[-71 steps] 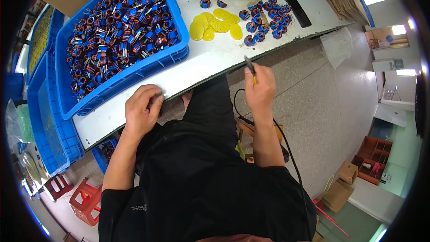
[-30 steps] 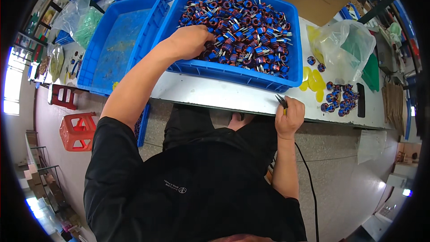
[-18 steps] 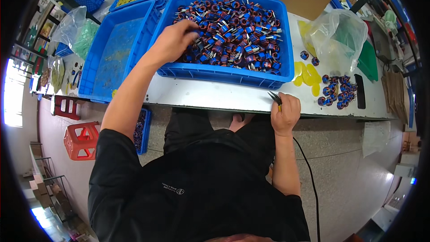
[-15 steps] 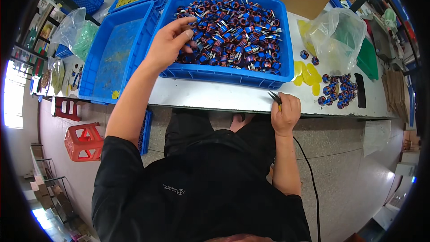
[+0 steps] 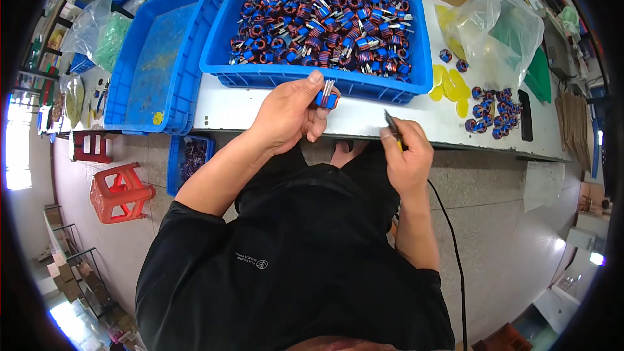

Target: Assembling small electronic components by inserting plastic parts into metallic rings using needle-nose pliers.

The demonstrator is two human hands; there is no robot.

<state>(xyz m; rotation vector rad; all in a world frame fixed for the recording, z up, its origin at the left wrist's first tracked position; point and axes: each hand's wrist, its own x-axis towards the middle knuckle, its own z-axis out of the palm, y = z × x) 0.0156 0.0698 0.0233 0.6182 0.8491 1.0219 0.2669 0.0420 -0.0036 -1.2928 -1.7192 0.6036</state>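
My left hand [image 5: 286, 116] is closed on a coil [image 5: 327, 99], a small blue ring wound with copper wire, its silvery leads pointing up between thumb and fingers. It is held just in front of the large blue bin [image 5: 260, 73], which is heaped with many similar coils [image 5: 325, 23]. To the right, my right hand [image 5: 411, 156] wraps round small pliers [image 5: 390, 121] with dark tips and a bit of yellow handle showing. The tips point up and left, apart from the coil. Most of the handles are hidden in the palm.
Left of the bin stands a blue tray [image 5: 156, 58] with a yellow disc in it. On the table's right lie yellow discs [image 5: 450, 86], a group of coils [image 5: 494, 114], a clear plastic bag [image 5: 497, 32] and a black phone-like slab [image 5: 525, 116]. A red stool [image 5: 120, 192] stands on the floor.
My left hand has come out of the bin toward me and now holds a coil. The pliers in my right hand have risen slightly and turned upward. The view has shifted a little.
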